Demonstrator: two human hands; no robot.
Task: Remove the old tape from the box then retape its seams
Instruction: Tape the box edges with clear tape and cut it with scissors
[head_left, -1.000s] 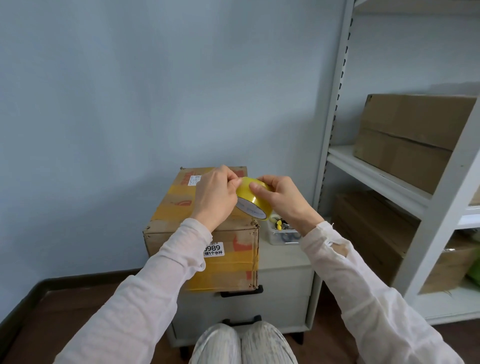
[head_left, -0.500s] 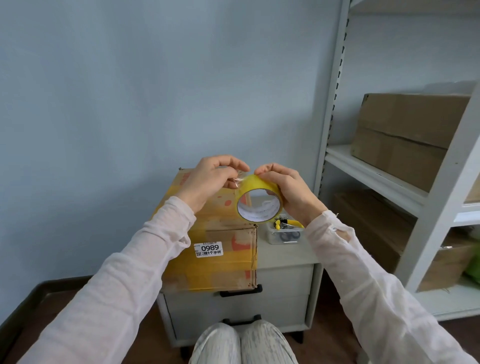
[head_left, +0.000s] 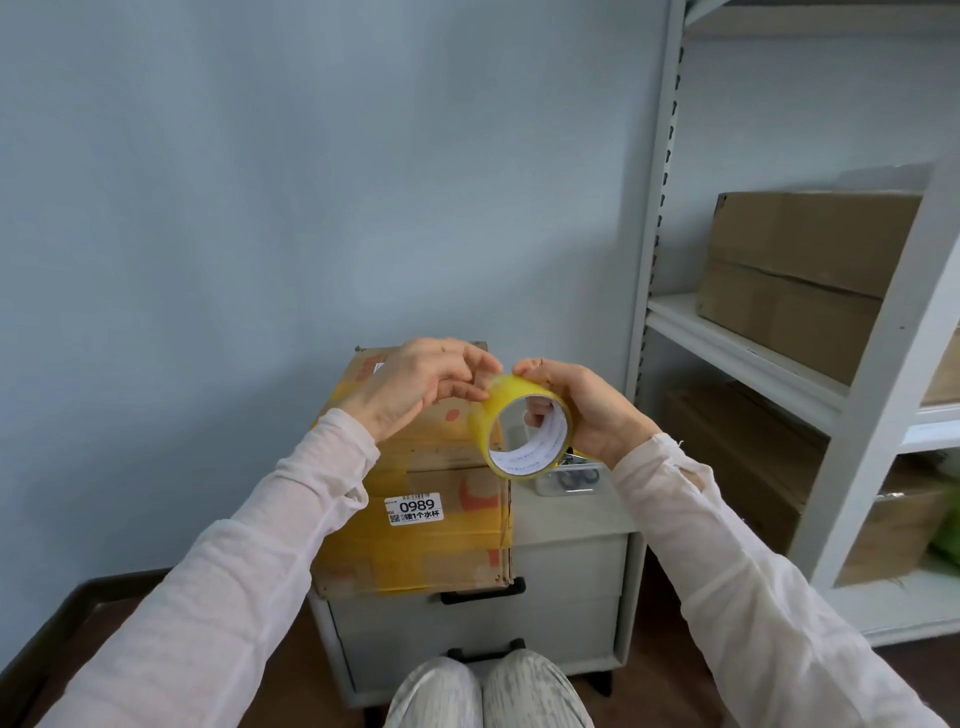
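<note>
A worn cardboard box (head_left: 431, 540) with yellow tape bands and a white label "0989" sits on a small grey drawer cabinet (head_left: 566, 582). In front of the box I hold a roll of yellow tape (head_left: 522, 434) in the air, its hole facing me. My right hand (head_left: 582, 410) grips the roll, fingers through its core and thumb on top. My left hand (head_left: 421, 382) pinches at the roll's outer surface near its top left edge; a loose tape end cannot be made out.
A small clear container (head_left: 569, 478) with dark items stands on the cabinet behind the roll. A white metal shelf rack (head_left: 737, 343) at right holds brown boxes (head_left: 795, 260). The blue wall is close behind. My knees (head_left: 488, 691) are at the bottom.
The roll has turned so its open core faces me. Both hands have stayed together in front of the box, the left fingers working at the roll's top edge.
</note>
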